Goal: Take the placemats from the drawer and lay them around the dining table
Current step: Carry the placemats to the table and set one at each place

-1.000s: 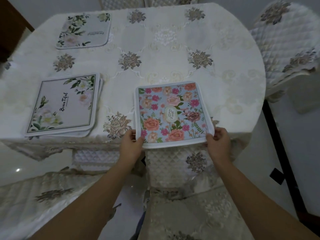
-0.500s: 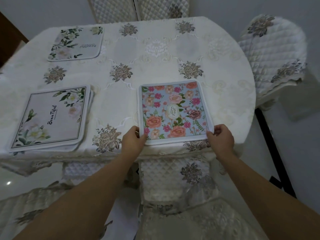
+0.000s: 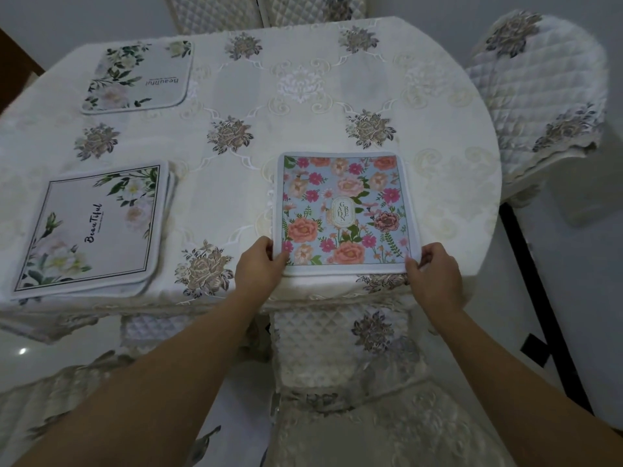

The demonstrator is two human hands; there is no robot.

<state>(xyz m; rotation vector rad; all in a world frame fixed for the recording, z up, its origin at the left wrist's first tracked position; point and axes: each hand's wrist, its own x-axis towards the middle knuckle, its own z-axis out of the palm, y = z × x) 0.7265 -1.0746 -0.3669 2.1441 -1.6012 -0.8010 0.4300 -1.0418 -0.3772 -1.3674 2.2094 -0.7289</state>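
Note:
A blue placemat with pink and orange flowers [image 3: 344,210] lies flat on the dining table [image 3: 303,79], close to its near edge. My left hand [image 3: 259,267] pinches its near left corner. My right hand [image 3: 435,274] pinches its near right corner. To the left, a small stack of white placemats [image 3: 94,227] with green leaves and the word "Beautiful" rests near the table's front edge. One more white floral placemat [image 3: 141,77] lies alone at the far left of the table.
A cream embroidered cloth covers the table and hangs over its edges. Quilted chairs stand around it: one right in front of me [image 3: 337,348], one at the right [image 3: 539,89], two at the far side [image 3: 263,10], one at the near left.
The blue floral placemat has slid further onto the table, away from the near edge, and now lies flat. Both hands followed it, still holding its near corners.

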